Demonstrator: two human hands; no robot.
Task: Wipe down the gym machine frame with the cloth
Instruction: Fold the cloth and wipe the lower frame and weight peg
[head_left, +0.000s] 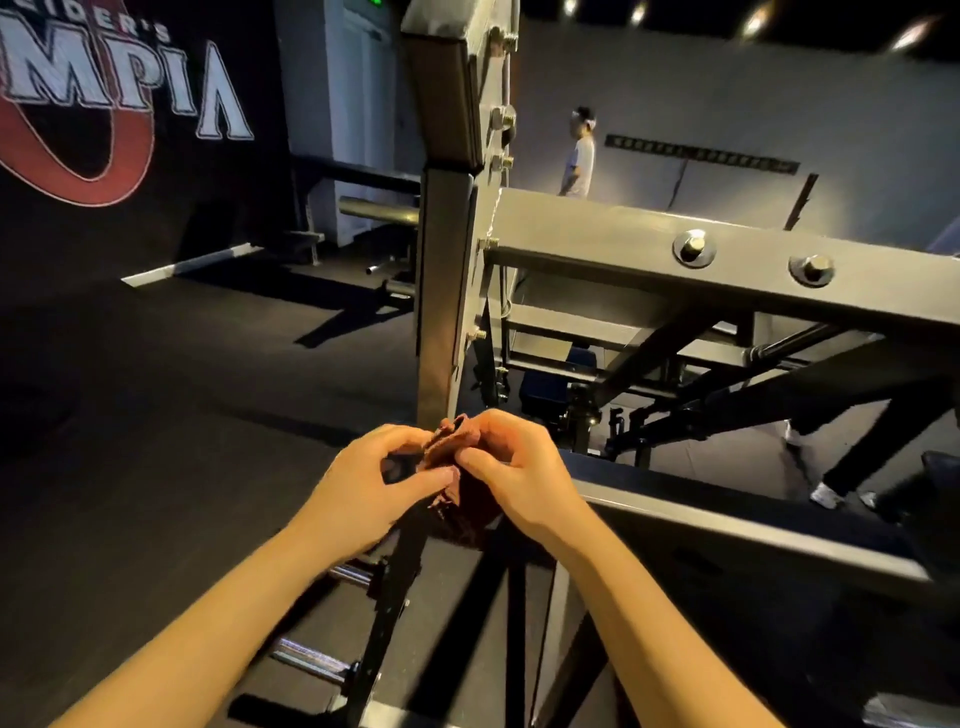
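**Status.** The task is judged to be between strokes. The cloth is being gathered or refolded in both hands and is not pressed to any metal. No wiped or damp patch can be made out on the paint, so the share already done cannot be told. All of the frame in view is counted as possibly still to do.

1. **Gym machine frame** (597, 228). Square steel tubing with a grey painted satin finish, bolted together from flat-faced members with sharp edges.
2. **Upright post** (441, 291). A tall box section carrying a plate along its right edge. Its flat faces are judged easy to wipe.
3. **Cross beam** (753, 291). A broad, smooth member that slopes away to the right from the post.
4. **Lower rail** (727, 525). A darker bar lying just right of the hands.
5. **Left hand** (363, 493) and **right hand** (524, 473). They are held together in front of the foot of the post. The fingers (483, 457) of both are curled and pinch the cloth between them.
6. **Cloth** (454, 452). Dark red-brown, soft and crumpled into a small wad, with a fold hanging below. Contact with the post cannot be told.
7. **Chrome pegs** (306, 660). Polished round stubs, low on the left.
8. **Hex bolts** (693, 248). Bright heads on washers, with raised edges where dust is judged likely to lodge.
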